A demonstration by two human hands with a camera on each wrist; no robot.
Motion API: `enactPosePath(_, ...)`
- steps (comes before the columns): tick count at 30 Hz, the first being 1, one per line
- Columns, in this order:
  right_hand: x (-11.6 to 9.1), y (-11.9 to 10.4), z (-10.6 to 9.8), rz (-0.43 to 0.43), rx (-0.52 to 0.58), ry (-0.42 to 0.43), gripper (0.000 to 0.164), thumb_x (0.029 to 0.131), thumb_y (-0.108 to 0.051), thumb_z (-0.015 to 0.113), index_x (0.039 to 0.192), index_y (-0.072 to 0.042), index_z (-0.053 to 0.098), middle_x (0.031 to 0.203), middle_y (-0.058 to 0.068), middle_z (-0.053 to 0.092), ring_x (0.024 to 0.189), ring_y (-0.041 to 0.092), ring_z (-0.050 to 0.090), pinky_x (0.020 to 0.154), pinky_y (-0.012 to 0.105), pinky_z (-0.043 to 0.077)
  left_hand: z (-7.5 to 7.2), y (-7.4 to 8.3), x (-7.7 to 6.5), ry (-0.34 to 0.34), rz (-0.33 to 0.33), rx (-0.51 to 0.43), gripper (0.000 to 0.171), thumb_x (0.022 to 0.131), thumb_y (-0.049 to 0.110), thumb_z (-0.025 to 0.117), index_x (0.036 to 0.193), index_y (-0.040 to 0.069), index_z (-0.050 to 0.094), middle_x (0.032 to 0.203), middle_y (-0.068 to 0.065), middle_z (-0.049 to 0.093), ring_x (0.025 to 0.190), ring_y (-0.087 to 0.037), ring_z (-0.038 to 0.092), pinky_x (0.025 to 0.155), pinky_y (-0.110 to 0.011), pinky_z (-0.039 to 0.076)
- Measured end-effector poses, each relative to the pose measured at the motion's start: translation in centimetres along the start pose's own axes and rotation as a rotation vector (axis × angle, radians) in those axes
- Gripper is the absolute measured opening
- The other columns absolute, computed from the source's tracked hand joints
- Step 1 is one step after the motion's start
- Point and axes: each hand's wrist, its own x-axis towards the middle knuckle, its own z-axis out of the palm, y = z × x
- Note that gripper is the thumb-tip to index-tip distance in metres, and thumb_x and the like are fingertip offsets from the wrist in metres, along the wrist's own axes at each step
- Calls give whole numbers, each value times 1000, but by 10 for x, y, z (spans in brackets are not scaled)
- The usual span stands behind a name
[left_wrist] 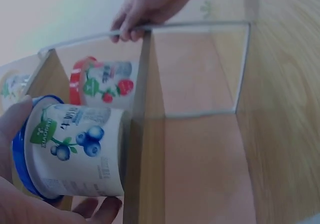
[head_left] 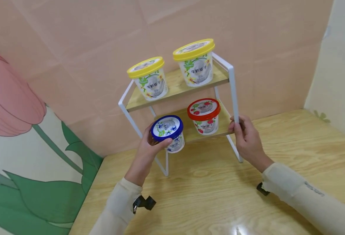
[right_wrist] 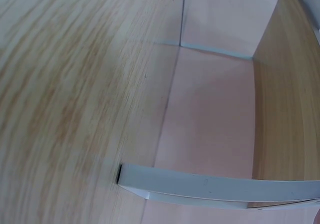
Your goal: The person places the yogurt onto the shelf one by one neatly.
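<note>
My left hand (head_left: 149,147) grips a tub with a blue lid (head_left: 167,128) and blueberry print, thumb at the front of the rim. In the left wrist view this blueberry tub (left_wrist: 75,149) is right at the front edge of the lower shelf board (left_wrist: 142,149). With its fingers curled round the white right front leg (head_left: 235,98) of a two-tier rack, my right hand (head_left: 247,138) holds the frame beside the lower shelf. A red-lidded tub (head_left: 205,116) with strawberry print stands on the lower shelf, between my hands.
On the upper shelf (head_left: 173,83) stand two yellow-lidded tubs, one on the left (head_left: 153,83) and one on the right (head_left: 197,67). The rack rests on a wooden table (head_left: 202,192) before a pink backdrop (head_left: 96,65). A tulip-patterned panel (head_left: 13,98) borders the left side.
</note>
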Motion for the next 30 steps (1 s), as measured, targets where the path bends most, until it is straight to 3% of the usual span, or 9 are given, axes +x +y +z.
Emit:
enactPosePath(9,-2,2,0,3,-11,-7,20,102,5,41,118,14,51,91,11,58,87,-1,59,81,8,53,4,7,14,-7,-37,-34,85,87,20,75,155,26,25,147,-5,46,134,-25,48,105,-40,49)
enactPosePath(15,-1,1,-1,-2,-20,-11,20,102,5,41,118,13,51,91,10,58,88,-1,59,81,8,53,6,7,15,18,-49,-50,85,88,23,75,154,24,21,152,-4,40,139,-25,43,112,-45,44)
enactPosePath(22,-1,0,-2,11,-18,-20,20,102,5,40,118,14,50,91,6,58,88,0,59,81,9,53,8,6,16,28,-13,-15,84,92,23,72,158,20,20,156,-5,37,138,-28,45,118,-48,36)
enactPosePath(30,-1,1,-2,10,-35,-24,21,103,5,40,120,12,51,91,6,57,88,-1,59,79,8,53,10,6,17,58,-11,-35,84,92,24,73,157,22,18,154,-9,39,141,-30,42,120,-49,34)
